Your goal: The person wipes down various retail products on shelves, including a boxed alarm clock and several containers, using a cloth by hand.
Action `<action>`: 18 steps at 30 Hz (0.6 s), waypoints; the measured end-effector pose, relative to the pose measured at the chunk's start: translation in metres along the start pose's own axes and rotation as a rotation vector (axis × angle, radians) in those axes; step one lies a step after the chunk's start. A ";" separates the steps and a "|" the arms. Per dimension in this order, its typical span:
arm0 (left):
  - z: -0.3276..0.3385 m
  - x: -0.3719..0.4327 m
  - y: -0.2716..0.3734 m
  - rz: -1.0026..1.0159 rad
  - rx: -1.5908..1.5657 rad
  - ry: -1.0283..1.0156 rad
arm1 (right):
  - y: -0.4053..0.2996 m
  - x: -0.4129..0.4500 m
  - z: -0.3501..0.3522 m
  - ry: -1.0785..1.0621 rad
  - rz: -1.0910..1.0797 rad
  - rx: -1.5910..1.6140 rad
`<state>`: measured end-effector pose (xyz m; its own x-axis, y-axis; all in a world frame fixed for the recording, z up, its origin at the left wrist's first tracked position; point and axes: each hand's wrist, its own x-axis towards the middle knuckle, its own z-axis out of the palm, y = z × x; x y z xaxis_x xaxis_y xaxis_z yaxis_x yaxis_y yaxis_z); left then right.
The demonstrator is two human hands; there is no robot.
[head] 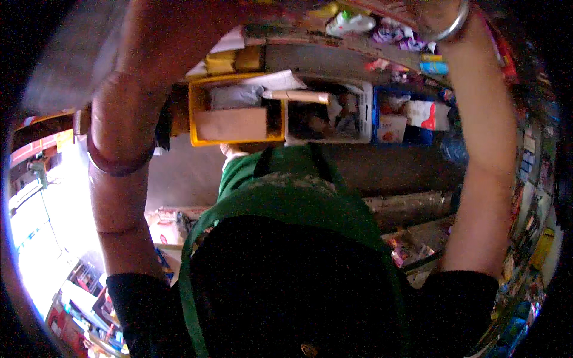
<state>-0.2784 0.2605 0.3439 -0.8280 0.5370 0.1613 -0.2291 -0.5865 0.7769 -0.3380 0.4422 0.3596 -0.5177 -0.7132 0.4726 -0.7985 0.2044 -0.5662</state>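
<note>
Both my arms are raised toward the top of the picture. My left hand [188,31] is dark, blurred and close to the camera; its fingers cannot be made out. A bangle circles the left forearm. Only part of my right hand [425,15] shows at the top edge, beyond a silver bangle [455,23]; the fingers are hidden. Below and between the hands stand a yellow crate [192,114] with a cardboard box [230,124] and a grey bag [235,96], a pale grey crate [368,112], and a blue crate [377,116] holding small boxes.
A tan cardboard piece [297,96] spans the yellow and grey crates. Packaged goods [394,33] line a shelf at the upper right. More goods crowd shelves [532,179] along the right rim. Bright light enters through an opening [67,201] at left. Cartons [168,228] stand beside me.
</note>
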 end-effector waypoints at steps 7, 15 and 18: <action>-0.071 -0.014 0.100 -0.080 0.888 -0.133 | 0.034 -0.014 0.044 0.720 0.610 0.750; -0.061 0.054 0.230 1.146 1.651 0.090 | -0.024 0.012 0.004 0.961 0.265 1.361; -0.036 0.092 0.265 1.373 1.743 0.127 | -0.038 0.003 -0.021 0.974 0.271 1.180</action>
<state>-0.4336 0.1326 0.5431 -0.0699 0.3192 0.9451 0.8331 0.5398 -0.1207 -0.3157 0.4462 0.3970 -0.9676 0.0482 0.2478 -0.2080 -0.7081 -0.6747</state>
